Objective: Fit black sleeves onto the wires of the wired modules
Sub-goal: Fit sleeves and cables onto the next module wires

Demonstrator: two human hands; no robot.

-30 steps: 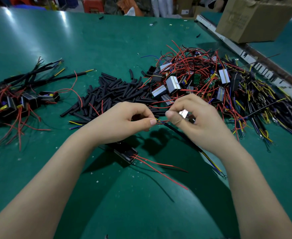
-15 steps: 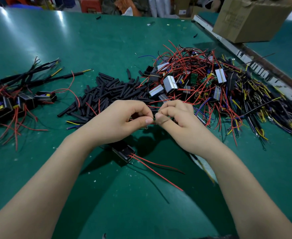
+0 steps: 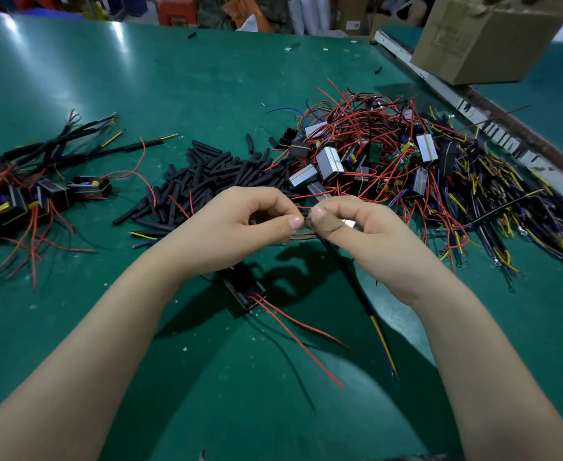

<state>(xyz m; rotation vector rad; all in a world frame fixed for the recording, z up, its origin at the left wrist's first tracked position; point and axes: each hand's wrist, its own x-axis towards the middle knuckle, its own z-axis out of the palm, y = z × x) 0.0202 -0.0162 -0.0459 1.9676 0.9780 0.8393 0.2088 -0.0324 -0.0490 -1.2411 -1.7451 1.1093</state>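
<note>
Hands meet mid-table | left hand (image 3: 240,227) fingers pinch wires (image 3: 301,232) | right hand (image 3: 363,234) fingers pinch black sleeve (image 3: 346,271)

Both forearms are bare, with no sleeves, gloves or jewellery visible.

A glossy green work table (image 3: 180,84) fills most of the view, with bright glare patches seen toward its far left. A brown cardboard box (image 3: 483,38) is set at the far right, resting across a long white rail (image 3: 439,91) that runs diagonally along the table's right side. Beyond the far edge, a red plastic crate (image 3: 177,10) and further cardboard cartons (image 3: 353,11) are seen among blurred clutter. Small white specks (image 3: 185,349) are scattered on the near part of the surface.
</note>
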